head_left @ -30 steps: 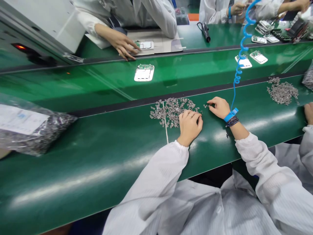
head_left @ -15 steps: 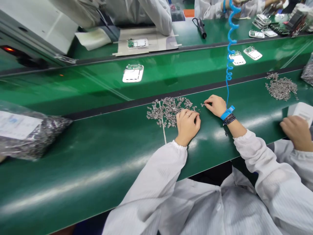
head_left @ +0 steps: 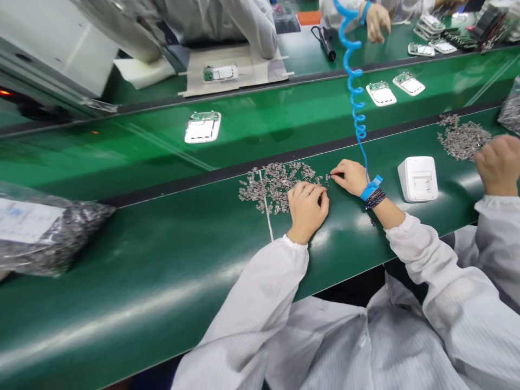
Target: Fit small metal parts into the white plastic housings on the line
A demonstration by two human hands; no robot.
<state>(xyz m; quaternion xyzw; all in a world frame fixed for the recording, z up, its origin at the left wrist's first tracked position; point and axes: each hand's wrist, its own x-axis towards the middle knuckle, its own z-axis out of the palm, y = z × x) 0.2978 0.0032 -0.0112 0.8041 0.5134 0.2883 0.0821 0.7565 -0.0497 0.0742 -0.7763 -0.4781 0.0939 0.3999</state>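
A loose pile of small metal parts [head_left: 276, 181] lies on the green bench, spread over a white line. My left hand [head_left: 307, 211] rests curled at the pile's near right edge, its fingertips turned down and partly hidden; whatever they hold cannot be made out. To its right, my right hand [head_left: 352, 177] pinches thumb and forefinger at a small metal part [head_left: 328, 177] beside the pile. A blue wrist strap [head_left: 370, 188] with a coiled blue cord [head_left: 354, 92] circles my right wrist.
A bag of metal parts [head_left: 52, 233] lies left. On the right stand a white plastic housing [head_left: 418, 181] and another parts pile [head_left: 465, 140], near a co-worker's hand [head_left: 500, 162]. White housings with circuit boards [head_left: 203, 129] sit on the green conveyor [head_left: 260, 124] beyond.
My right hand has shifted slightly left towards the pile. The co-worker's hand has left the white housing standing on the bench and moved up to the right-hand pile. Conveyor boards have moved left.
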